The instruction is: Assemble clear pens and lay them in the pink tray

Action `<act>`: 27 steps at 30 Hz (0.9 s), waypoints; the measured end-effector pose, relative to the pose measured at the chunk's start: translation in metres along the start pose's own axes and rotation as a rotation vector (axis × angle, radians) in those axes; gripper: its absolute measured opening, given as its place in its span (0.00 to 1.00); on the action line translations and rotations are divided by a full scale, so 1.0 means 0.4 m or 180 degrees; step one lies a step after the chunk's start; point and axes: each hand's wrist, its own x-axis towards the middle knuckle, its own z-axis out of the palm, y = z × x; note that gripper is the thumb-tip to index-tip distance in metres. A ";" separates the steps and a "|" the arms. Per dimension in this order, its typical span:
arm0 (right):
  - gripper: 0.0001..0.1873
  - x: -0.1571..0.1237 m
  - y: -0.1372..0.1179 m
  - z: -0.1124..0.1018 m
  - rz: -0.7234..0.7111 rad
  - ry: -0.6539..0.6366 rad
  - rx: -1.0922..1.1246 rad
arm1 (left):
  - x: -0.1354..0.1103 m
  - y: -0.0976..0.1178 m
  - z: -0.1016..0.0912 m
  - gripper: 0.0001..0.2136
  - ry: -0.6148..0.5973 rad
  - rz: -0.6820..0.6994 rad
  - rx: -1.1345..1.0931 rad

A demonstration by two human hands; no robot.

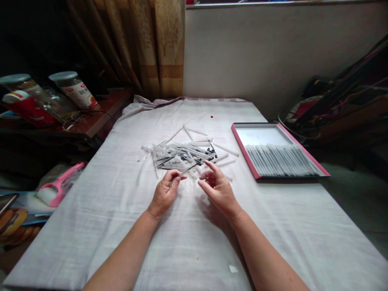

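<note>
A thin pen refill [191, 167], dark along its far part, is pinched between the thumb and fingers of my left hand [167, 189]. It points up and to the right, its far end close to my right hand's fingertips. My right hand [218, 187] has its thumb and fingers apart; I see nothing held in it. Just beyond both hands lies a loose pile of clear plastic tubes [178, 151], mixed with dark refills and small black pieces [211, 151].
To the right is a pink-edged shallow box [242, 151] with a row of refills [281, 159] laid side by side. A tiny red piece [211, 117] lies on the white cloth [182, 242]. Lidded jars [75, 92] and pink scissors [62, 182] are at the left.
</note>
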 end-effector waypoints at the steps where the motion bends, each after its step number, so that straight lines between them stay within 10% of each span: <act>1: 0.24 0.005 0.008 -0.013 -0.0098 0.0065 -0.0319 | 0.002 -0.002 -0.003 0.10 0.0124 -0.0067 -0.0128; 16: 0.10 0.017 0.031 -0.043 0.0188 -0.0210 -0.2819 | 0.003 -0.011 -0.010 0.06 0.0126 0.0384 0.0630; 27: 0.09 0.018 0.014 -0.027 0.0808 0.0053 0.0306 | 0.000 -0.007 -0.010 0.06 -0.0220 0.0922 0.1426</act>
